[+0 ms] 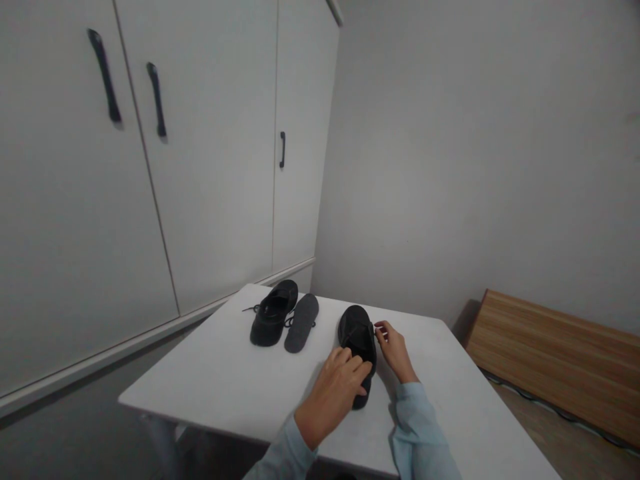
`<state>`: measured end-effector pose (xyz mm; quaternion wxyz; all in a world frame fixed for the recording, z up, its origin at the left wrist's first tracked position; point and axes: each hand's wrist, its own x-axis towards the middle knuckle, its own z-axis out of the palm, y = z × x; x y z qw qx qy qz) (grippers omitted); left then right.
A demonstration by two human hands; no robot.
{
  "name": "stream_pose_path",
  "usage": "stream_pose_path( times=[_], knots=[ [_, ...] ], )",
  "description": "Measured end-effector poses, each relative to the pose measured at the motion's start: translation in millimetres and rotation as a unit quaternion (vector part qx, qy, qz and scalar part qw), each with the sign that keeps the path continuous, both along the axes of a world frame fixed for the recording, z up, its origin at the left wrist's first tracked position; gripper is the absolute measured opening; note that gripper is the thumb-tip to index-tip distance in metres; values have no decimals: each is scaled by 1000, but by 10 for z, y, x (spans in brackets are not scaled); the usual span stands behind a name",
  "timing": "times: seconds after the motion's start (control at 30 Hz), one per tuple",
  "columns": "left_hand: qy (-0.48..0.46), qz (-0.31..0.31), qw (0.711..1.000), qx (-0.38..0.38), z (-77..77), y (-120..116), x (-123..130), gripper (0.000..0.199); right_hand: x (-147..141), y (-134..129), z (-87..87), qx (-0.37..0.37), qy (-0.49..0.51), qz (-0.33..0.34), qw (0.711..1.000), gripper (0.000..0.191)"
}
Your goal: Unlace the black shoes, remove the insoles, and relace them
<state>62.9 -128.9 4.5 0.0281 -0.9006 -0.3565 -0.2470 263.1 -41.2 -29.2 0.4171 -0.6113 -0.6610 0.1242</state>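
Note:
A black shoe [357, 317] lies on the white table with its toe pointing away from me. Over its opening, my left hand [339, 381] has its fingers curled against the shoe; the fingertips are partly hidden inside. At the shoe's right side, my right hand [394, 348] pinches at the lace area, with what looks like a thin dark lace at the fingertips. Farther left rests a second black shoe [270, 325], its laces loose at both sides. Beside that one, a dark grey insole [301, 325] lies flat, with a lace end near each edge.
The white table [220, 380] stands close to white cabinets [215, 167] with dark handles on the left. Behind it rises a plain grey wall [425, 167]. A wooden panel [555, 360] leans low at the right, with a cable along its lower edge.

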Motion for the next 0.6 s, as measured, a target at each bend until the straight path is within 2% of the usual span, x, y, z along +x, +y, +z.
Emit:
stream_pose_path(
  times=[0.17,0.3,0.47,0.6],
  knots=[
    [-12,1,1000,-20,-84,-61,49,24,-9,-2,18,12,31,1,999,33],
    [-16,15,999,-33,-121,-61,72,29,-70,-39,75,8,80,47,996,37],
    [2,7,999,-45,-76,-21,52,39,-152,-110,152,-5,101,120,988,36],
    [19,2,998,-55,-32,17,24,40,-177,-139,172,-13,108,149,983,32]
  ],
)
